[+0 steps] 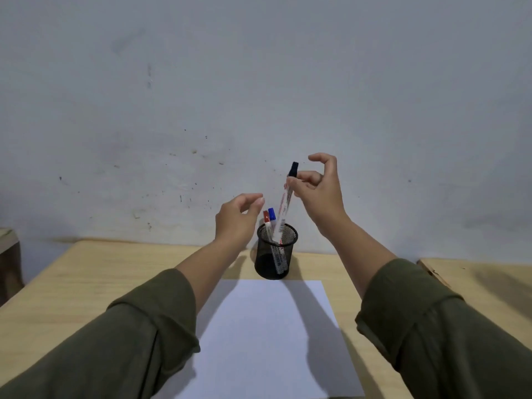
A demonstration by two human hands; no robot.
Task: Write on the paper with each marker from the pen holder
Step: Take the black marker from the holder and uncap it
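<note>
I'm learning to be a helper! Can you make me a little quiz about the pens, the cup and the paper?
1. True or false: the paper already has writing on it.
2. Which hand holds the black-capped marker? A) left hand B) right hand
3. Fill in: the red-capped marker and the blue-capped marker stand in the black mesh ____.

Key: 1 false, it looks blank. 2 B; its lower end is still just inside the cup. 3 cup.
</note>
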